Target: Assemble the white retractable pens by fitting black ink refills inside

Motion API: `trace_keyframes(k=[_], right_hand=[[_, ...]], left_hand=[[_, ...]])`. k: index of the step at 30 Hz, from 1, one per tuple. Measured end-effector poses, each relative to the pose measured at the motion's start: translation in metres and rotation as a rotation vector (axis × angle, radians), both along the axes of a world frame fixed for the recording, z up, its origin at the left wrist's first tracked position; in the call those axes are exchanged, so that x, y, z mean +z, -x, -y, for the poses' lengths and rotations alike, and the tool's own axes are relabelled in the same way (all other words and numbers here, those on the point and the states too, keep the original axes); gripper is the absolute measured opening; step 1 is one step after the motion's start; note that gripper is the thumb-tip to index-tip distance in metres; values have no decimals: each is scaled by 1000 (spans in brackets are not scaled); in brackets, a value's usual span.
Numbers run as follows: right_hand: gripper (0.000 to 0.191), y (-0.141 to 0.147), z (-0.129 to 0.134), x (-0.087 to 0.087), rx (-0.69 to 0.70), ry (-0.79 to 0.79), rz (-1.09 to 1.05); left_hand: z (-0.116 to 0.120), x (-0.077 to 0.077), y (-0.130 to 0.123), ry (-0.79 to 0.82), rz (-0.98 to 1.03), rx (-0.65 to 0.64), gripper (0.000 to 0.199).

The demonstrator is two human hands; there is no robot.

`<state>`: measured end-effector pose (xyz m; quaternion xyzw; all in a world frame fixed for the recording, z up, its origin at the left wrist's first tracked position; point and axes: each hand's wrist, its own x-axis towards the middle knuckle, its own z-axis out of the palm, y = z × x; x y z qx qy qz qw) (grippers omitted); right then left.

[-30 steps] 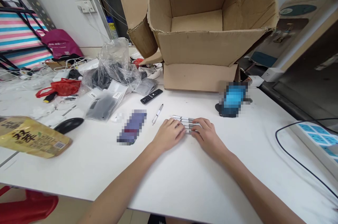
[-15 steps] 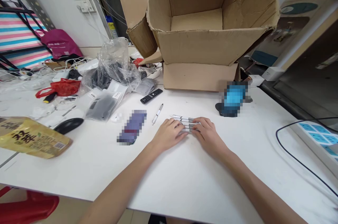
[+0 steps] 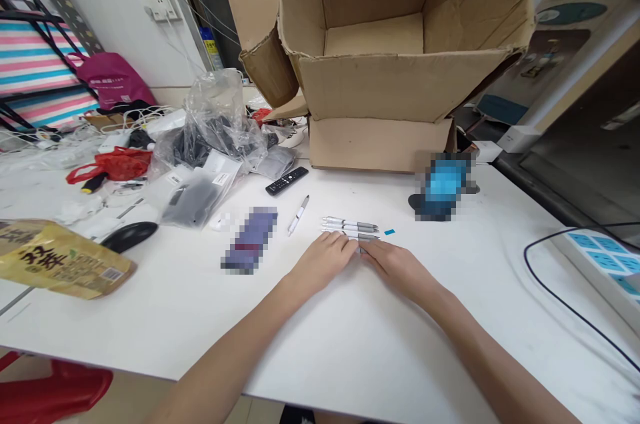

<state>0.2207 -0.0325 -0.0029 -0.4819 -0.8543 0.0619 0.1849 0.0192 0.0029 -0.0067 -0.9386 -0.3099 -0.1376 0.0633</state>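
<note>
Several grey-and-white retractable pens (image 3: pixel 351 227) lie side by side on the white table (image 3: pixel 320 331), pointing roughly left to right. My left hand (image 3: pixel 321 263) and my right hand (image 3: pixel 397 265) lie flat, facing each other, with their fingertips at the near side of the pens. A grey bit of pen shows between the fingertips, and the fingers hide the rest of it. Left of the group, a single white pen (image 3: pixel 299 216) lies at a slant. A tiny blue scrap (image 3: pixel 389 232) sits just right of the pen tips.
A large open cardboard box (image 3: pixel 375 77) stands at the table's back. Nearby are a TV remote (image 3: pixel 287 181), a blurred purple item (image 3: pixel 250 239), a blurred blue item (image 3: pixel 444 185), a black mouse (image 3: pixel 129 236), plastic bags (image 3: pixel 215 124) and a yellow snack bag (image 3: pixel 60 261).
Both hands have slid toward me, uncovering more of the pens. The blue scrap now shows to the right of them. The pens sit in about the same place.
</note>
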Motion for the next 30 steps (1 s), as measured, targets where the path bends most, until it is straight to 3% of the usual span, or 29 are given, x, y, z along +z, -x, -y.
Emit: trace_keyframes(k=[6,14,18,20,24,27,30], right_hand=[[24,-4,-1,3,24,76,32],[29,0,-2,-4,66,-95,22],[25,0,-4,-7,2,-108,-40],[23,-1,-5,-5,-80,-28,-110],[38,-3,-4,2,-234,272,-292],[39,-4,-5,5,-236,375,-393],[22,-5,-6,7,-204,383,-492]], left_hand=[[2,-5,-2,78,-18,11,15],[0,0,-1,236,-22,84,31],[2,3,-2,363,-10,162,34],[3,5,-2,367,2,184,36],[3,6,0,361,18,207,39],[1,7,2,362,24,205,37],[0,7,3,359,26,212,36]])
